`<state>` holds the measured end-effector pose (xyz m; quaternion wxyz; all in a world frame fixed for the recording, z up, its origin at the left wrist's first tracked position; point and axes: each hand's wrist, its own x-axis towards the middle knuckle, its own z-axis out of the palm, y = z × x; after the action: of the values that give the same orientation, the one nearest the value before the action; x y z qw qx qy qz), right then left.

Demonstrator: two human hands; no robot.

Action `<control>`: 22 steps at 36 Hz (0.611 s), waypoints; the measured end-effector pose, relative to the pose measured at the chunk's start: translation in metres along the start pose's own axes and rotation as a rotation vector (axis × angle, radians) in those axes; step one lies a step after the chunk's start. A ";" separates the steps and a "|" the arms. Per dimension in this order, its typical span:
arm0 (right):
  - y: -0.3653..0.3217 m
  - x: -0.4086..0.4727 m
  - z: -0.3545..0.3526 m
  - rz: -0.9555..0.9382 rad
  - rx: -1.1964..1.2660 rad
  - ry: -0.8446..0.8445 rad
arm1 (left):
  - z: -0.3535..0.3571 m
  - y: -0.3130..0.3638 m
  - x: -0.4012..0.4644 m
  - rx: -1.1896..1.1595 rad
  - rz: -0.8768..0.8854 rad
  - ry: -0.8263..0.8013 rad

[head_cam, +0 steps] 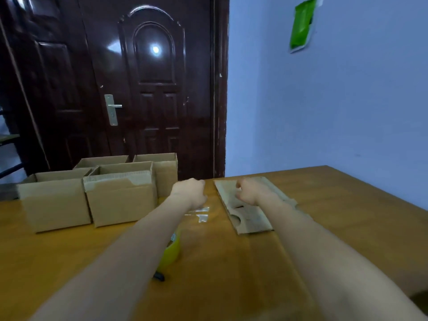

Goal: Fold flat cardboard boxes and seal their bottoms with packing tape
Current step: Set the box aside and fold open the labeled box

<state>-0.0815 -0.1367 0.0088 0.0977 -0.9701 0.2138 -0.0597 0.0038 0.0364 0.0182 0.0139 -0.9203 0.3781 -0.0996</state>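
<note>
Both hands look curled and hold nothing: the left hand [188, 189] is mid-frame, and the right hand [251, 189] is over the flat brown cardboard box [245, 210]. The arm hides the yellow tape roll [172, 251] on the counter [335, 216] and could knock it.

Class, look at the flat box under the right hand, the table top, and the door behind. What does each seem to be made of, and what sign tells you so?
Flat box: brown corrugated cardboard, matte; plain dull face and cut edges.
Table: probably wood or a wood-look laminate, smooth yellow-brown with a soft sheen.
Door: dark glossy panels, painted metal or lacquered wood; a sharp light reflection shows on it.
</note>
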 end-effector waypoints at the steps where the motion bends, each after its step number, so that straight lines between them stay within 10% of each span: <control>1: 0.010 -0.003 -0.003 0.008 -0.016 0.003 | 0.000 0.009 0.004 -0.004 0.014 -0.001; 22: 0.128 -0.035 0.035 0.379 0.059 -0.116 | 0.088 0.101 0.028 -0.125 0.003 -0.223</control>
<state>-0.1593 -0.2300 -0.0558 0.1476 -0.9110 0.3850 0.0094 -0.0299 -0.0595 -0.0738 -0.0015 -0.9242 0.3810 0.0271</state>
